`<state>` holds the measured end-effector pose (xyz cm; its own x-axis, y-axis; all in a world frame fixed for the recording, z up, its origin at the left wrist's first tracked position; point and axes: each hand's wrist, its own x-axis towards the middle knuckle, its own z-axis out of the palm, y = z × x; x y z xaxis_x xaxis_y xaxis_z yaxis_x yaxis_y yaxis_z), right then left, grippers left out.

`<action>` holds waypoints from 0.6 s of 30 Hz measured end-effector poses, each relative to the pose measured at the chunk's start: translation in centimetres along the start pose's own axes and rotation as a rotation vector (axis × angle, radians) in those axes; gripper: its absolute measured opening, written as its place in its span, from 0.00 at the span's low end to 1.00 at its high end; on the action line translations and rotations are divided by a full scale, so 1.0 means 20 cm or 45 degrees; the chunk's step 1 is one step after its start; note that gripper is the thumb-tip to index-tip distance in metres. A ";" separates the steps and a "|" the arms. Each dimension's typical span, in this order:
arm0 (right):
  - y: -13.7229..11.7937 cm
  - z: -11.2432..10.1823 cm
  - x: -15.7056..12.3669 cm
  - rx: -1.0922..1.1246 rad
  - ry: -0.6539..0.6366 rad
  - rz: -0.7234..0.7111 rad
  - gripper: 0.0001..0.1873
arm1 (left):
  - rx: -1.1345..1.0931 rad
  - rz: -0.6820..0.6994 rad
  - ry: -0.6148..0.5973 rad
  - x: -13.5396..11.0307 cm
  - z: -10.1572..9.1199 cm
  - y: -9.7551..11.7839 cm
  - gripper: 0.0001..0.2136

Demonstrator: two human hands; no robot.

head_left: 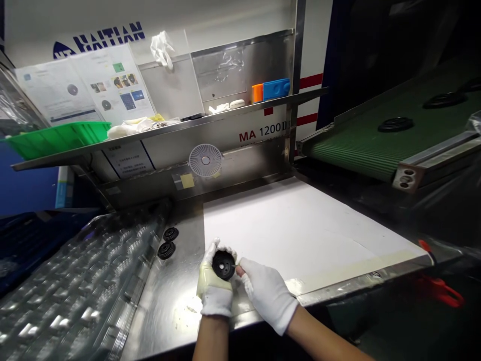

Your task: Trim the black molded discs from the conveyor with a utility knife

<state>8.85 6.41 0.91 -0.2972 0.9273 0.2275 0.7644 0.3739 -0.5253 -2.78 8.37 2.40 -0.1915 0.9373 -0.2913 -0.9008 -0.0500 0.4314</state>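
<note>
At far left, a stack of clear vacuum-formed plastic trays [75, 281] lies beside a stainless steel bench [165, 301]. Above it, a green plastic bin [56, 140] sits on a metal shelf [240, 111], below printed instruction sheets [86, 85] showing round parts.

Two black ring-shaped parts [168, 241] lie on the bare steel, just beside the trays. Right of them, the left hand [215, 286], in a white glove with a yellowish coated palm, holds a black round moulded part [223, 265] above the bench, with its central hole facing up. The left fingers [215, 248] curl closed around its rim. The right hand [267, 293], also gloved, comes in from the right, and its fingers [244, 265] lie together against the part's edge; whether they grip it cannot be told.

The part appears light and stiff, perhaps slightly yielding if rubber. Its rim offers the likeliest hold, though its smooth surface may slip against cotton. The hands are close to the trays on one side, but nothing stands between the part and the white sheet [296, 230] on the bench.

At far right, a green belt conveyor [356, 150] carries similar black parts [395, 124].
</note>
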 end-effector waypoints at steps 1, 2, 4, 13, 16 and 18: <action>-0.01 0.01 0.00 -0.007 -0.003 0.004 0.13 | -0.019 0.027 0.021 0.01 0.01 -0.01 0.03; -0.03 0.01 -0.01 -0.009 -0.004 0.006 0.12 | -0.035 0.071 0.030 0.02 0.01 -0.02 0.03; -0.06 0.02 -0.01 -0.014 0.007 0.007 0.13 | -0.066 0.175 0.037 0.03 0.02 -0.04 0.03; -0.03 -0.05 0.01 0.000 0.030 0.001 0.12 | 0.147 -0.061 -0.225 -0.03 0.03 -0.01 0.15; -0.02 -0.04 0.01 0.024 0.058 0.061 0.12 | 0.012 0.011 -0.156 -0.01 0.04 -0.02 0.06; -0.03 -0.03 0.00 -0.002 0.055 0.065 0.12 | -0.062 0.037 -0.105 0.02 0.05 -0.04 0.01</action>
<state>8.65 6.13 1.67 -0.2327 0.9436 0.2355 0.7790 0.3258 -0.5357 -1.73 9.10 2.87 -0.1871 0.9604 -0.2066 -0.9134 -0.0926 0.3964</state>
